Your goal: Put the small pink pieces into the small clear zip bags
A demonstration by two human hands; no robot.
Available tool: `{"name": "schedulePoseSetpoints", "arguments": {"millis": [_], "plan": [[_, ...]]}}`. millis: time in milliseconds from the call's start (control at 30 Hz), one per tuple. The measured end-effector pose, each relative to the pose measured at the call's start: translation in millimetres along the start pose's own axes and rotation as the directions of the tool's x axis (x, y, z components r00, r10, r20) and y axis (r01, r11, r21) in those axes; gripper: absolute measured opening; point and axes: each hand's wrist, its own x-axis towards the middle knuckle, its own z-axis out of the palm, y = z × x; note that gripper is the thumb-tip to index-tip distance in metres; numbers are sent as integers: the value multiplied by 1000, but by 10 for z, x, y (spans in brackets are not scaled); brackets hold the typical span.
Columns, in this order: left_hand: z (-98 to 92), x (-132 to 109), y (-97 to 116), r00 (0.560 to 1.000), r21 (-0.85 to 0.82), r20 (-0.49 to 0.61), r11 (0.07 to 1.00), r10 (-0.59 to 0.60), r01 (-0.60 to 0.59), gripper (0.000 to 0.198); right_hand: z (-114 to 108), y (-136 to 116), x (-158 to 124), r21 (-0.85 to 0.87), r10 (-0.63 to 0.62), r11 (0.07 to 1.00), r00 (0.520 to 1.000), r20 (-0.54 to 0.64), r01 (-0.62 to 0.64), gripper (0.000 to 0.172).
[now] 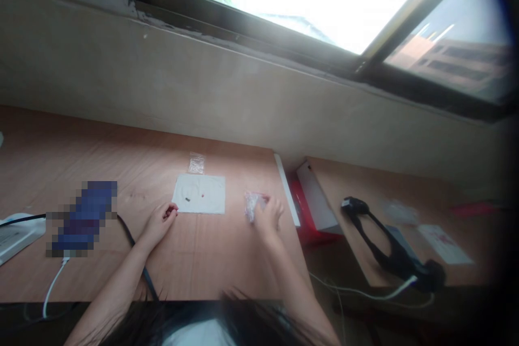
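A white sheet (211, 203) lies flat on the wooden table, with a small dark piece (187, 200) and a tiny red piece (203, 195) on it. Just beyond its far edge is a small clear packet (197, 163). My left hand (161, 220) rests at the sheet's lower left corner, its fingers curled together; a small reddish thing at the fingertips is too small to name. To the right of the sheet, my right hand (268, 215) has its fingers closed on a clear plastic bag (250, 205) with pale contents.
A pixelated phone (85, 219) with a white cable lies at the left, beside a white power strip (22, 235) and a black cable (127, 230). On a second table at the right sit a black headset (379, 254) and papers (445, 244).
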Motion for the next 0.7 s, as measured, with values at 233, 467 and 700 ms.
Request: {"name": "schedulePoseSetpoints", "arguments": {"millis": [233, 467, 700], "plan": [[-5, 8, 12, 1000, -2, -3, 1000, 20, -20, 18, 578, -970, -158, 126, -311, 951, 868, 388, 284, 34], [36, 5, -48, 1000, -43, 8, 999, -10, 10, 18, 1173, -1625, 101, -11, -323, 932, 847, 423, 361, 43], [41, 29, -25, 1000, 9, -15, 1000, -6, 6, 17, 1398, -1652, 254, 35, -387, 911, 822, 419, 411, 26]]}}
